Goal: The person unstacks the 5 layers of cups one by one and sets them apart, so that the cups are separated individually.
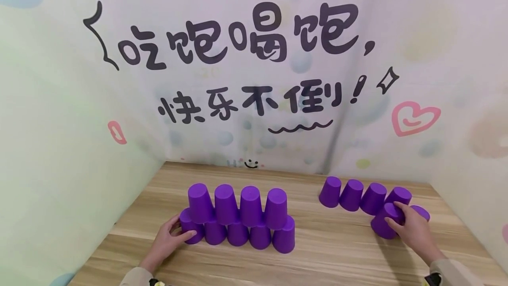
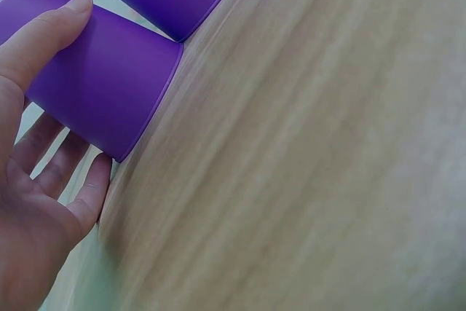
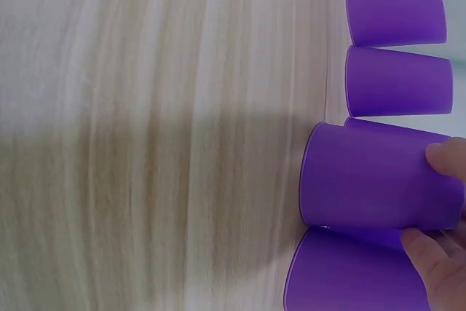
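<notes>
- Your left hand [image 1: 168, 242] grips the leftmost cup [image 1: 189, 228] of the bottom row, thumb on the near side and fingers curled round its far side.
- The left wrist view shows what the head view cannot: your thumb [image 2: 51, 30] lies flat along that cup's wall [image 2: 102, 85], your other fingers pass behind it, and its rim sits on the wooden surface [image 2: 313, 151].
- That cup belongs to a two-tier stack [image 1: 240, 220] of upside-down purple cups, five below and four above, left of centre on the surface [image 1: 325, 250]. Only the head view shows the whole stack.
- To the right, well apart from the stack, a row of purple cups [image 1: 353, 195] stands upside down near the back wall.
- Your right hand [image 1: 412, 228] holds the front cup [image 1: 386, 222] of that group, fingertips curled over its top.
- The right wrist view shows this cup [image 3: 371, 176] with your fingertips [image 3: 444, 158] pinching its closed end, its rim lying just beside another cup [image 3: 349, 274] below it.
- Two more cups [image 3: 397, 49] stand side by side further along in that view, clear of your hand.
</notes>
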Action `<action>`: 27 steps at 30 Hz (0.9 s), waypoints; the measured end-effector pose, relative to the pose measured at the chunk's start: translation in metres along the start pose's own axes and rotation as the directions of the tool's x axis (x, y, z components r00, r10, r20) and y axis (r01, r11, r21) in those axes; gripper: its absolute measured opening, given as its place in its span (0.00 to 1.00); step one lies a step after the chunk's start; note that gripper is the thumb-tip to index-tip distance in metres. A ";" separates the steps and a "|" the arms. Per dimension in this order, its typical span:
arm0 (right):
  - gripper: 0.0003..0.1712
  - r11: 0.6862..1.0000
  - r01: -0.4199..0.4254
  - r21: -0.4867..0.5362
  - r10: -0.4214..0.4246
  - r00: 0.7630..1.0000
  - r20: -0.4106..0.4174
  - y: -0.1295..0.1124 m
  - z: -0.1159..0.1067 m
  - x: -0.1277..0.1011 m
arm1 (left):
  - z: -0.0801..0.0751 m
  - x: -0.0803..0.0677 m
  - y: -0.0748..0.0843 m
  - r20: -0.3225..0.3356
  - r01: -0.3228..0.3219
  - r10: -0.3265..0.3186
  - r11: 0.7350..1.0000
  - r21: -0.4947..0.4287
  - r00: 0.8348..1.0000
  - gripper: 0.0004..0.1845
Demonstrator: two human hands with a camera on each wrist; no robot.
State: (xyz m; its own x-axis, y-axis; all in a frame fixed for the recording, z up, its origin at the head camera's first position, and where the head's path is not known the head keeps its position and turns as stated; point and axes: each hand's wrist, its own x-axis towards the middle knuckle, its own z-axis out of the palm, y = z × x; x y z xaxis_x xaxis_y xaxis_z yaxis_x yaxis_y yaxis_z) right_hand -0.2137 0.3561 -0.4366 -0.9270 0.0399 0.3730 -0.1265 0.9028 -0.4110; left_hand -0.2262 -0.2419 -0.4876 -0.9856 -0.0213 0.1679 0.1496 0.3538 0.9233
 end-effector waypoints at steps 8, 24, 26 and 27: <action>0.30 1.000 0.012 -0.019 -0.012 1.000 0.004 0.001 0.001 0.002 | 0.000 0.000 -0.001 -0.002 0.008 -0.008 1.000 0.008 1.000 0.33; 0.32 0.993 0.115 0.013 -0.115 0.993 -0.017 -0.047 -0.047 0.035 | -0.001 0.000 0.000 0.012 0.018 -0.018 1.000 0.000 1.000 0.33; 0.33 0.990 0.127 0.069 -0.128 0.992 0.007 -0.064 -0.055 0.043 | -0.001 0.000 0.000 0.017 0.015 -0.015 1.000 -0.002 1.000 0.33; 0.34 0.986 0.138 0.091 -0.140 0.990 0.013 -0.074 -0.058 0.047 | -0.001 0.000 0.000 0.017 0.014 -0.014 1.000 -0.003 1.000 0.33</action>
State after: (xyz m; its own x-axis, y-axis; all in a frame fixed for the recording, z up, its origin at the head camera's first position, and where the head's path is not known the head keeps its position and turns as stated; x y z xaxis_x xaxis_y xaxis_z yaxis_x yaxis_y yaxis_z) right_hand -0.2273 0.3161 -0.3403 -0.9047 -0.0923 0.4159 -0.2851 0.8567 -0.4299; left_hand -0.2264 -0.2428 -0.4869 -0.9887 -0.0104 0.1494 0.1363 0.3511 0.9264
